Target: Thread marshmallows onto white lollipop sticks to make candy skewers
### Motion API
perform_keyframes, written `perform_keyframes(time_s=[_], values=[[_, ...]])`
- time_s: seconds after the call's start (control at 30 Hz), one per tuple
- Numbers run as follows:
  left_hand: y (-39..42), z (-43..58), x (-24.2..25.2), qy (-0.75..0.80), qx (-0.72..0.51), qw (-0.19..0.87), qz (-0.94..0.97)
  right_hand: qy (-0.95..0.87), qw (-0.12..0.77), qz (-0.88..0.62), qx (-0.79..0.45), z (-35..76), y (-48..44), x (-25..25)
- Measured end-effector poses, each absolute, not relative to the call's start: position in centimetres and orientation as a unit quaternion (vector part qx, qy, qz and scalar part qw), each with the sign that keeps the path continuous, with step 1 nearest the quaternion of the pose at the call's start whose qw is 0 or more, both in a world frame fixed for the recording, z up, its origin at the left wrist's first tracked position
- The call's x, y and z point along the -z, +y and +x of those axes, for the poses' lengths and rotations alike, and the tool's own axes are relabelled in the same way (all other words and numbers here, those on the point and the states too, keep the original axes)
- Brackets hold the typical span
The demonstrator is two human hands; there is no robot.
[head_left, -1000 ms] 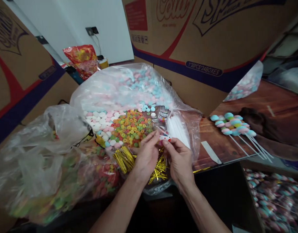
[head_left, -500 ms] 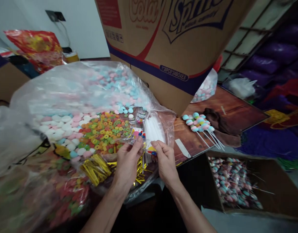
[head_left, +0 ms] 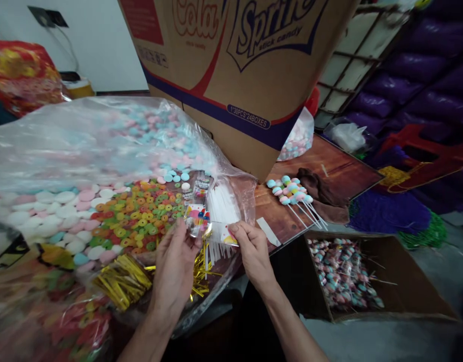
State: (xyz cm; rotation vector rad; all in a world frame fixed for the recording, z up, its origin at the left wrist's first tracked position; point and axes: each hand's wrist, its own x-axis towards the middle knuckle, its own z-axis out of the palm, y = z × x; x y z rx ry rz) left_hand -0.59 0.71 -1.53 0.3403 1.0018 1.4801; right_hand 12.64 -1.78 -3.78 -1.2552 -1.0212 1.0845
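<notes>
Both hands are closed on a clear printed wrapper [head_left: 219, 232] held out between them, above the near part of the spread of sweets — the right hand [head_left: 256, 254] pinches its right end between thumb and fingers, while the left hand [head_left: 174, 271] grips the other end. White sticks [head_left: 222, 203] lie in a bundle just beyond the wrapper, with ring-shaped gummies [head_left: 146, 213] to their left and pink, white and blue candies [head_left: 61, 213] farther left. Gold ties [head_left: 123, 281] sit near the left wrist. To the right, loaded candy sticks [head_left: 291, 191] rest on the wood-patterned surface [head_left: 337, 158] — partly beside a brown cloth [head_left: 325, 198].
</notes>
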Motion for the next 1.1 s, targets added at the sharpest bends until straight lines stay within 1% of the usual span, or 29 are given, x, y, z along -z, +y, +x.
perform_keyframes(time_s=[0.1, 0.27, 0.37, 0.5, 0.53, 0.57, 0.6, 0.63, 0.7, 0.77, 0.83, 0.9, 1.0, 1.03, 1.1], values=[[0.9, -0.5, 1.4, 0.458, -0.636, 0.603, 0.151, -0.473, 0.544, -0.543, -0.431, 13.1, -1.9, 3.4], [0.9, 0.4, 1.1, 0.448, -0.669, 0.574, 0.145, -0.539, 0.497, -0.606, -0.308, 13.7, -2.2, 2.4], [1.1, 0.3, 1.4, 0.441, -0.684, 0.567, 0.128, -0.516, 0.511, -0.645, -0.241, 16.3, -1.8, 1.9], [1.6, -0.9, 1.9, 0.442, -0.68, 0.572, 0.12, -0.453, 0.524, -0.715, -0.092, 23.0, -0.7, 2.3], [1.6, -1.2, 2.0, 0.445, -0.68, 0.572, 0.116, -0.452, 0.477, -0.754, 0.006, 24.7, -0.5, 2.7], [1.7, -1.4, 2.0, 0.446, -0.681, 0.57, 0.111, -0.447, 0.419, -0.787, 0.078, 26.4, -0.4, 3.2], [1.7, -1.5, 2.0, 0.446, -0.684, 0.567, 0.107, -0.44, 0.367, -0.811, 0.12, 27.8, -0.4, 3.7], [1.7, -1.5, 1.9, 0.445, -0.687, 0.565, 0.104, -0.447, 0.325, -0.823, 0.132, 29.0, -0.4, 4.2], [1.7, -1.5, 1.6, 0.444, -0.693, 0.559, 0.103, -0.457, 0.297, -0.829, 0.13, 30.5, -0.8, 5.2], [1.8, -1.5, 1.4, 0.444, -0.7, 0.548, 0.109, -0.471, 0.315, -0.814, 0.128, 30.6, -1.3, 5.5], [1.9, -1.6, 1.2, 0.445, -0.707, 0.536, 0.119, -0.477, 0.375, -0.782, 0.145, 29.3, -2.0, 5.2], [2.2, -1.9, 1.2, 0.447, -0.715, 0.522, 0.127, -0.474, 0.451, -0.746, 0.126, 26.9, -2.9, 4.3], [2.5, -2.4, 1.3, 0.456, -0.725, 0.5, 0.13, -0.471, 0.542, -0.696, 0.002, 22.5, -4.7, 2.6], [2.6, -2.5, 1.3, 0.459, -0.727, 0.494, 0.131, -0.485, 0.553, -0.676, -0.037, 21.2, -5.3, 2.1], [2.7, -2.7, 1.3, 0.464, -0.729, 0.485, 0.135, -0.519, 0.572, -0.632, -0.069, 19.2, -6.4, 1.4]])
